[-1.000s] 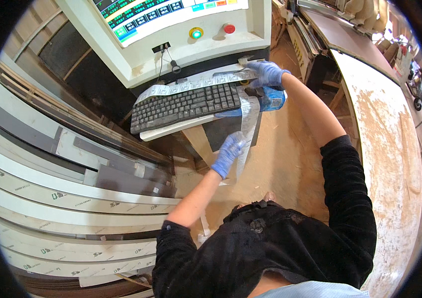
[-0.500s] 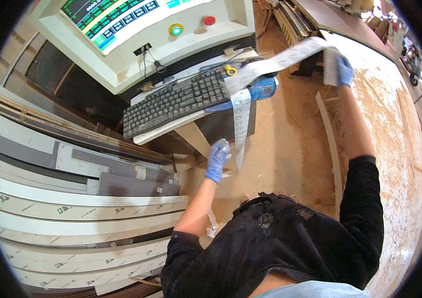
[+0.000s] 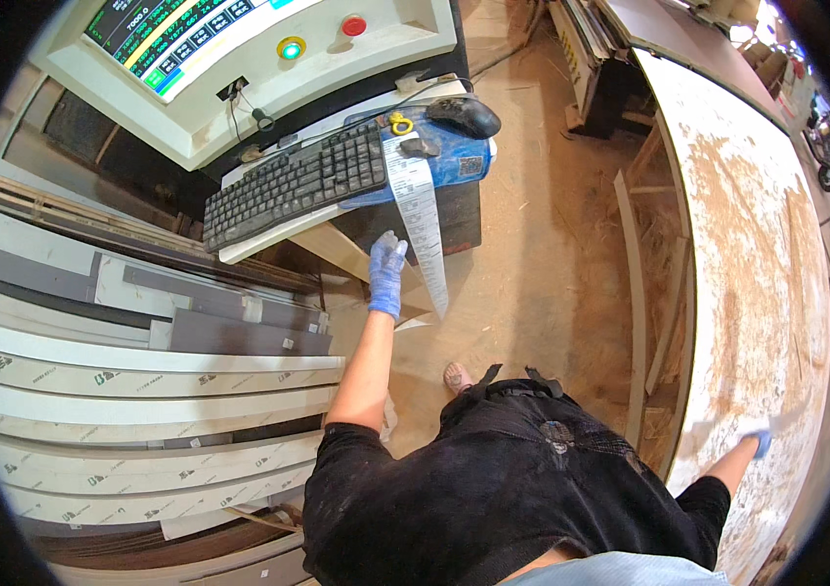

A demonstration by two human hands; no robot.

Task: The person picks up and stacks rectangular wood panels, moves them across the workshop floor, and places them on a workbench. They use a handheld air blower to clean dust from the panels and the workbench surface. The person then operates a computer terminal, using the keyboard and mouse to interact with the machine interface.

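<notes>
My left hand (image 3: 387, 273), in a blue glove, is held in the air below the keyboard (image 3: 297, 186). Its fingers are curled together; anything between them is hidden. Just right of it, a white printed paper strip (image 3: 425, 239) hangs from the keyboard shelf, apart from the hand. A small dark grey object (image 3: 421, 147) rests on the strip's upper end. Far to the right, my blue-gloved right hand (image 3: 761, 443) is over a white board (image 3: 737, 254) strewn with sawdust. Blur hides its fingers, and a pale smear lies around it.
A control console (image 3: 322, 73) with a lit screen, green button and red knob stands at the upper left. A black mouse (image 3: 464, 115) sits on a blue pack (image 3: 449, 171), beside a yellow looped item (image 3: 401, 123). White and grey panels (image 3: 161, 391) are stacked at left.
My right hand has swung from the board's far part down to its near right, and the raised paper length has left the keyboard shelf, uncovering the mouse. The whole view has shifted.
</notes>
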